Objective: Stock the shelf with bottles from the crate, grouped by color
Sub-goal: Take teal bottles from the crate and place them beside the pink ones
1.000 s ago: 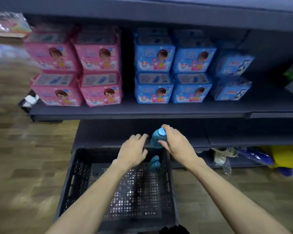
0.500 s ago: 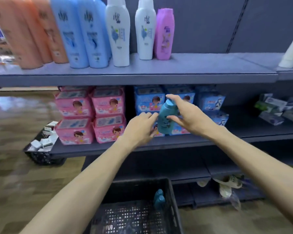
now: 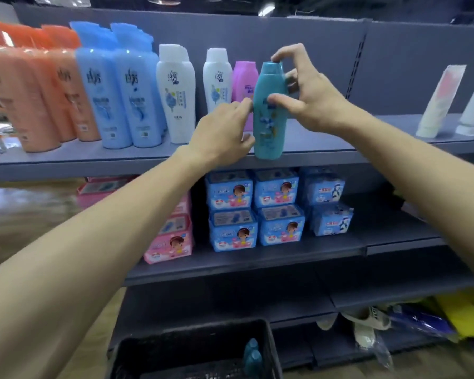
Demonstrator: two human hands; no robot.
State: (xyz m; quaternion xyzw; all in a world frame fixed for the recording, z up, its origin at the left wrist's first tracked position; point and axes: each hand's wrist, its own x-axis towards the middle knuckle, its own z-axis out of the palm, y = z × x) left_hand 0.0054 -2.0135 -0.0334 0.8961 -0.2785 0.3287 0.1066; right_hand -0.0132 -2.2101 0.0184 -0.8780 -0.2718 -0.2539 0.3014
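Observation:
A teal bottle (image 3: 269, 116) is upright at the front edge of the top shelf (image 3: 326, 144), just right of a pink bottle (image 3: 244, 77). My right hand (image 3: 309, 97) grips it, thumb on its front and a finger on its cap. My left hand (image 3: 222, 132) touches the bottle's left side with its fingertips. Along the shelf to the left stand two white bottles (image 3: 177, 91), blue bottles (image 3: 121, 88) and orange bottles (image 3: 30, 86). In the black crate (image 3: 192, 351) at the bottom, teal bottles (image 3: 252, 356) remain upright in the far right corner.
Pink packs (image 3: 170, 242) and blue packs (image 3: 255, 212) fill the middle shelf. White tubes (image 3: 441, 99) lean at the top shelf's right end. Slippers (image 3: 367, 324) and yellow bags (image 3: 463, 310) lie on the bottom shelf. Wooden floor lies to the left.
Both hands rose from the crate to the top shelf with the teal bottle. The camera tilted up, so the crate dropped to the bottom of the view.

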